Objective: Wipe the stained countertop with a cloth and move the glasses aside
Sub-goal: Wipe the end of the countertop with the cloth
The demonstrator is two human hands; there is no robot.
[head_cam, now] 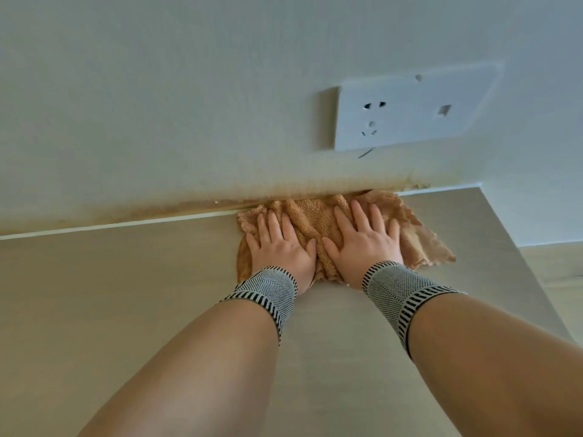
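An orange-brown fluffy cloth (419,238) lies bunched on the light wooden countertop (126,294), pushed up against the back wall. My left hand (280,247) presses flat on the cloth's left part with straight fingers. My right hand (362,238) presses flat on its middle, fingers spread toward the wall. Both wrists wear striped grey bands. A brownish stain (195,205) runs along the seam where the counter meets the wall. No glasses are in view.
A white wall socket plate (410,111) sits on the wall above the cloth. The countertop ends at a right edge (517,244), with a pale wooden floor beyond it. Bare counter extends to the left and toward me.
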